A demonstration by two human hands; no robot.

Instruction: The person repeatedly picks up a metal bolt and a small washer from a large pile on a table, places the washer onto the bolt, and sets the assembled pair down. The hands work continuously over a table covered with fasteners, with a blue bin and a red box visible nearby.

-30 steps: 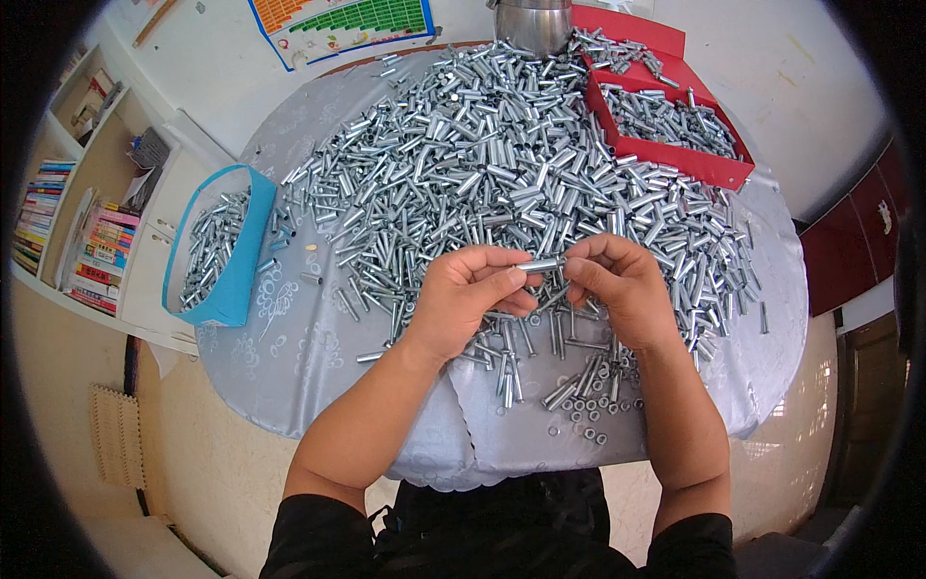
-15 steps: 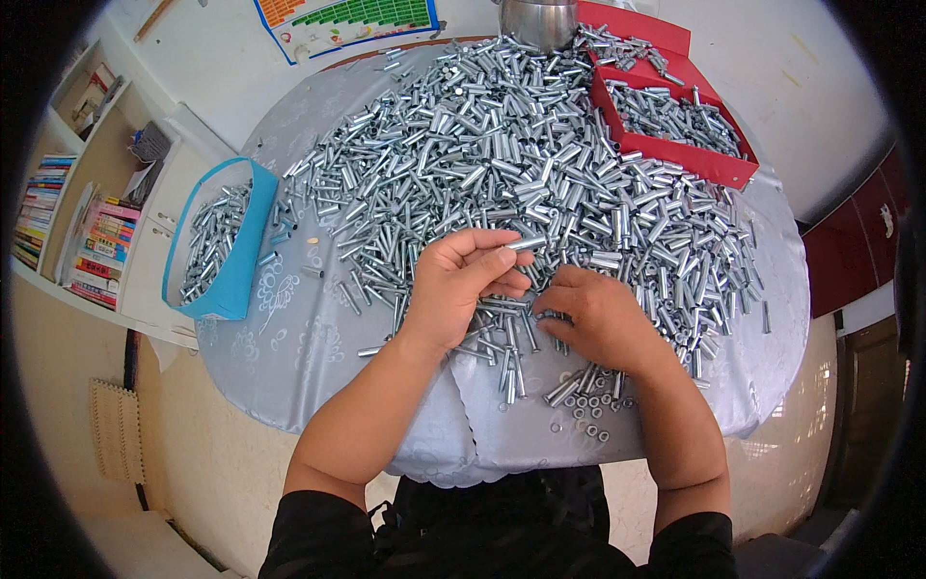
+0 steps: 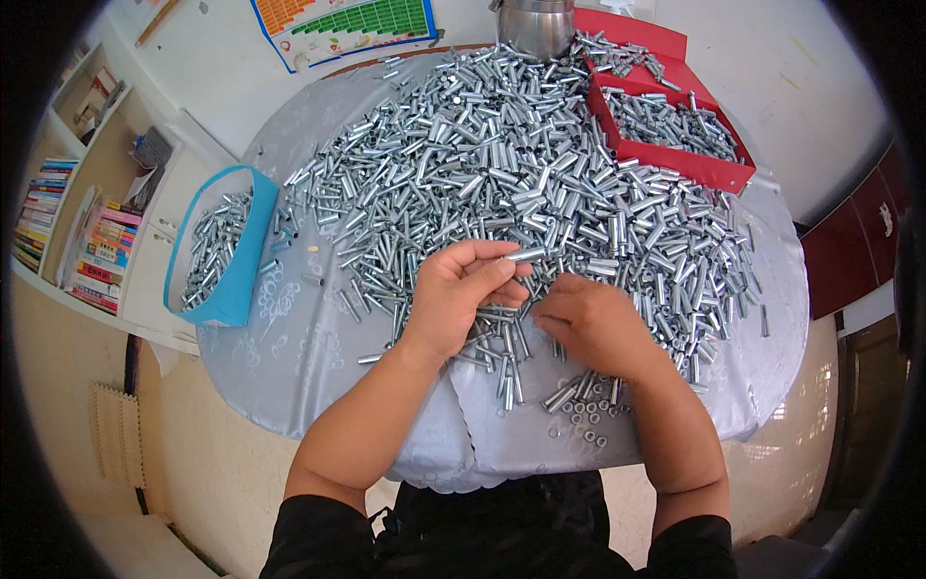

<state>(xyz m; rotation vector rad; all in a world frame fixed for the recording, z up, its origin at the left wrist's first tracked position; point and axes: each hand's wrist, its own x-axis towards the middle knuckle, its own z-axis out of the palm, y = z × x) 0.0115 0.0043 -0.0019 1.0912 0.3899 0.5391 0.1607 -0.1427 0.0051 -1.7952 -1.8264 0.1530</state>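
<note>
Fingers (image 3: 496, 274) of the left hand (image 3: 446, 297) pinch one shiny metal sleeve (image 3: 531, 255) near its left end, with the thumb on the side toward the person and the index finger opposite; the other fingers are curled loosely below. The sleeve is held above the near part of a large pile of metal pieces (image 3: 463, 164). Its long axis goes across, from the left fingertips to the right, with the free end pointing rightward and slightly away from the person's body.

The right hand (image 3: 600, 326) is lower and nearer to the body, at the right of this free end, and does not touch it. From the right fingertips, the sleeve therefore lies forward and a little to the left, and its free end is the part nearest to them. The right fingers are bent and drawn close together, pointing down and left over the near edge of the pile; their tips are partly hidden, so one cannot tell whether they pinch something.

Just beside, between the two wrists, several slim bolts (image 3: 510, 374) lie mostly lengthwise to the person. Small nuts (image 3: 590, 436) are scattered on the grey tablecloth (image 3: 318, 372), on the body side of the right hand.
</note>
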